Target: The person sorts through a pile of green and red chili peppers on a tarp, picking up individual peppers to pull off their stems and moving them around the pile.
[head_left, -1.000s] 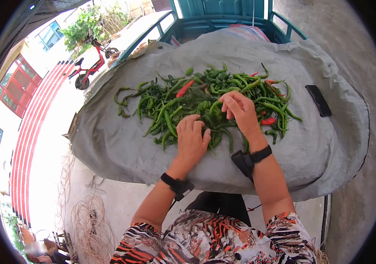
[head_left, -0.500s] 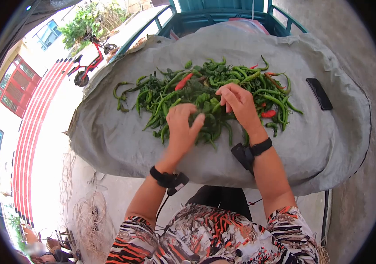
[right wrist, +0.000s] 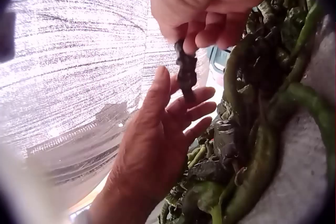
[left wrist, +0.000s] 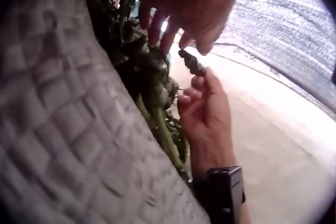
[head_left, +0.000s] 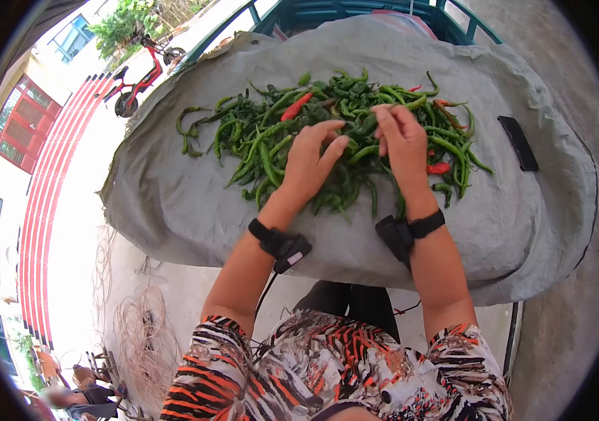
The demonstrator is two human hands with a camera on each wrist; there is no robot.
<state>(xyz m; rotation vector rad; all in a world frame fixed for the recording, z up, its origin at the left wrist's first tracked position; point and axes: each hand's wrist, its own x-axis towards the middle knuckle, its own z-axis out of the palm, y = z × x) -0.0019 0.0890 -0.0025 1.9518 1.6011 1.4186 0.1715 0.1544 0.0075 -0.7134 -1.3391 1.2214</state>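
Observation:
My right hand [head_left: 404,144], raised over the right half of the pile of green peppers [head_left: 271,151], pinches a small wrinkled dark green pepper [right wrist: 186,71] between thumb and fingertips. The pepper points toward my left hand [head_left: 313,158], whose thumb and fingers are spread apart. In the right wrist view, the pepper's far end overlaps the left fingers [right wrist: 199,109]. The left wrist view shows that same pepper [left wrist: 191,62] with its tip close to the left thumb. Below both hands the peppers lie tangled, long and curled.
A grey cloth [head_left: 187,203] bears the pile, with red peppers [head_left: 296,107] among the green. A phone [head_left: 518,143] lies at the right. Behind stands a teal cart bed [head_left: 306,12]. A red electric bike [head_left: 139,85] and coiled wire [head_left: 146,326] are off to the left.
My left hand has lifted from the pile's near edge and moved forward and right, closer to my right hand. The right hand stays above the pile. The head view has tilted downward.

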